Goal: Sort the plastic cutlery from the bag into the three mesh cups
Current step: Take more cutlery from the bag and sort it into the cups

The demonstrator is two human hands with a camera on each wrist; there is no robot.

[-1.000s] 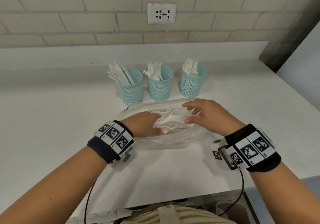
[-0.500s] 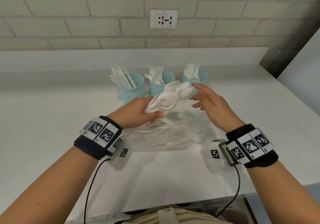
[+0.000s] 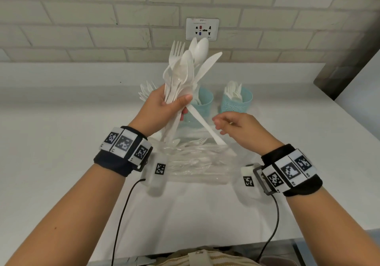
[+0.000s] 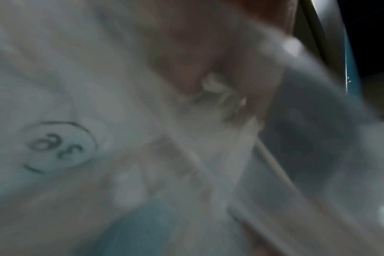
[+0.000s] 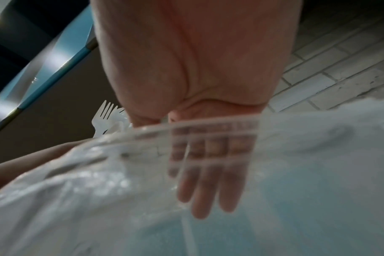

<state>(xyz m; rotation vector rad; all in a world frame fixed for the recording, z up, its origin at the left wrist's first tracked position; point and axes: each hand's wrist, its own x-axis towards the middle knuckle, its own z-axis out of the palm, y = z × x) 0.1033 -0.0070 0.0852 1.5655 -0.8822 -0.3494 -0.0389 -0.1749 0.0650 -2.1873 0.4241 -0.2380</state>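
Left hand [image 3: 162, 106] grips a mixed bundle of white plastic cutlery [image 3: 185, 74] by the handles, raised above the tabletop [image 3: 61, 142] with forks, spoons and a knife blade fanned upward; judged, the fan lets each type be told apart before picking. Right hand [image 3: 240, 130] hangs just beside the bundle with fingers loosely curled; it sits close to one long handle [image 3: 205, 125] slanting down from the bundle, but contact cannot be confirmed. Clear bag [image 3: 195, 161] lies flat on the tabletop below both hands, some cutlery still inside. Behind stand the teal mesh cups: the middle cup [image 3: 202, 101] partly hidden by the bundle, the right cup [image 3: 236, 102] holding white pieces, the third screened by the left hand, only utensil tips showing. Wall socket [image 3: 202, 29] carries small print, unreadable. Left wrist view shows a round mark [image 4: 59, 147] with characters, too blurred to read
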